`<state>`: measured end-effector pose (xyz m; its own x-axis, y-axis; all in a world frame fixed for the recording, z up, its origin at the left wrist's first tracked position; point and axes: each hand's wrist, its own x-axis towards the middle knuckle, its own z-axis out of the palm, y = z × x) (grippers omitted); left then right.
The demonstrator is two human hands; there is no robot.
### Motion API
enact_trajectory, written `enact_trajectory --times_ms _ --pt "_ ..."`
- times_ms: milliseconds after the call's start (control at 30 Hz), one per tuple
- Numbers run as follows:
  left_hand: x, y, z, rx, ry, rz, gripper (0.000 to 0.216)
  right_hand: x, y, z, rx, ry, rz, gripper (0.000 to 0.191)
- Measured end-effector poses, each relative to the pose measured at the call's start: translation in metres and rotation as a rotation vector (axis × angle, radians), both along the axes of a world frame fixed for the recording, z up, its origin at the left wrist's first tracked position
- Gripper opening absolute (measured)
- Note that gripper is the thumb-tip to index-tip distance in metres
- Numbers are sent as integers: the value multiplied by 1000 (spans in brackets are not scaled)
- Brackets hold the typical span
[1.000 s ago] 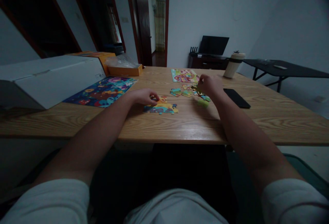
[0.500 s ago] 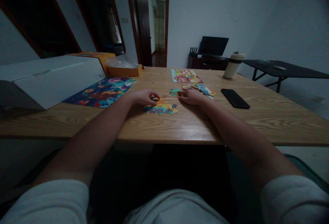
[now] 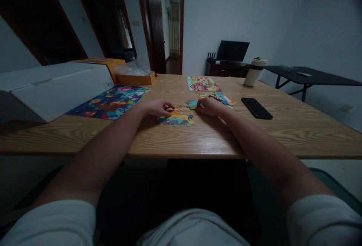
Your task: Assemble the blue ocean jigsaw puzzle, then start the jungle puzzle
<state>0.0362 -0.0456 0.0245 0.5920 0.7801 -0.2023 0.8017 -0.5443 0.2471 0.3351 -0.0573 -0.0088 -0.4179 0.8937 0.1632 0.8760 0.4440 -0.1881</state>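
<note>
A partly joined jigsaw puzzle (image 3: 178, 120), yellow, orange and teal, lies flat on the table in front of me. At its upper left edge rests my left hand (image 3: 157, 107), thumb and fingers curved with a gap between them. To the right, my right hand (image 3: 210, 106) is closed in a pinch, with a bit of a greenish puzzle piece showing at its fingertips. A loose teal puzzle piece (image 3: 191, 104) lies just left of those fingers. Behind the right hand is a pile of loose puzzle pieces (image 3: 223, 98), partly hidden by it.
A black phone (image 3: 256, 108) and a cream tumbler (image 3: 254, 73) stand to the right on the wooden table (image 3: 299, 125). A bright picture sheet (image 3: 203, 84) lies farther back. On the left are a dark blue picture sheet (image 3: 109, 103), a white box (image 3: 62, 87) and an orange box (image 3: 135, 79).
My right hand's fingers have drawn together and lifted slightly, from lying flatter over the pieces to a pinch. My left hand stays at the joined puzzle. The view has shifted slightly.
</note>
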Motion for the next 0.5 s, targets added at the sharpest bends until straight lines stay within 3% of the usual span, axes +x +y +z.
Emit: enact_trajectory --times_ms 100,267,500 --pt "1 -2 2 2 -3 3 58 3 -1 0 6 22 27 30" --pt "4 -7 5 8 20 13 58 4 2 0 -38 47 220 35" --pt "2 -5 3 4 20 -6 57 10 -5 12 -202 125 51 29"
